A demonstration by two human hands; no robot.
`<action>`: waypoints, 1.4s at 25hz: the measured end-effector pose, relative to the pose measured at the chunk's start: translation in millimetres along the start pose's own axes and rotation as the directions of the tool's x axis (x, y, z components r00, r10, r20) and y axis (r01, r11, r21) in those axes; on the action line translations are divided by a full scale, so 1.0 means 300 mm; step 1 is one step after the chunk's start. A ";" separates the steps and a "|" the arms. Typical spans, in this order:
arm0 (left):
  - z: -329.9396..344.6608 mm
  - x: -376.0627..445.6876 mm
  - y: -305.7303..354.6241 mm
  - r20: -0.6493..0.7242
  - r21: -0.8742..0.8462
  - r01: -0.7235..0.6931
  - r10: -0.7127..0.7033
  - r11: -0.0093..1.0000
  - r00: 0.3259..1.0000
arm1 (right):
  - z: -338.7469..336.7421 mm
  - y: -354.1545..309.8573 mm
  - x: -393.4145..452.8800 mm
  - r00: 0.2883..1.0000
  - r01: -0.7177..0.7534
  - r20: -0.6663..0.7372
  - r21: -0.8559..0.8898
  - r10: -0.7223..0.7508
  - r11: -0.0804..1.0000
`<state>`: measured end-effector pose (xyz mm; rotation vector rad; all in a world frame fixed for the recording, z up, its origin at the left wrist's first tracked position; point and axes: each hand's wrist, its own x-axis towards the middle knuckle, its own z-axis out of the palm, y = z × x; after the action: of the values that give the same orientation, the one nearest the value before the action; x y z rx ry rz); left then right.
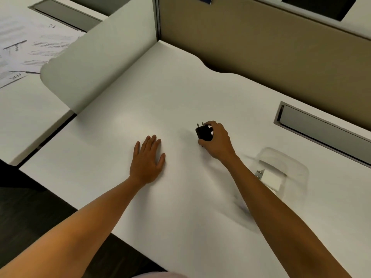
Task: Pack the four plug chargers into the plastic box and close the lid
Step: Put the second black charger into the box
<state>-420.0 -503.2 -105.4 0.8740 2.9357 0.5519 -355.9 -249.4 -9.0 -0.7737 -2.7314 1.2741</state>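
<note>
Head view only. Pick-up step is judged in hand: a black plug charger, pins up, is gripped by the curled fingers of the right hand, low over the white desk. Left hand is laid flat and spread on the desk, holding nothing. Plastic box is seen open to the right, beside the right forearm, with a white charger inside; blur hides any others, and no lid is made out. Next, a carry rightward into the box is called for. Nothing stands between. Papers lie on the neighbouring desk.
</note>
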 end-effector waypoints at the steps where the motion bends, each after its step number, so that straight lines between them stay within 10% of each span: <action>1: 0.002 0.003 0.006 -0.012 0.014 -0.007 0.007 1.000 1.000 | -0.051 0.009 -0.041 1.000 0.017 -0.023 0.037 -0.016 0.999; 13: 0.155 0.043 0.539 0.059 -0.114 -0.289 0.297 0.950 0.953 | -0.629 0.305 -0.374 0.999 -0.016 -0.032 -0.173 0.011 0.985; 19: 0.216 0.056 0.571 0.164 -0.040 -0.419 0.420 0.907 0.893 | -0.549 0.472 -0.378 0.999 -0.038 -0.039 -0.377 0.025 0.926; 35: 0.213 0.057 0.579 0.155 -0.102 -0.377 0.389 0.921 0.908 | -0.455 0.562 -0.332 0.966 -0.195 -0.214 -0.229 0.146 0.954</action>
<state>-335.2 -337.9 -104.5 1.4255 2.5811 0.5547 -165.9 -105.7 -23.1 -1.1145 -2.7414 0.8293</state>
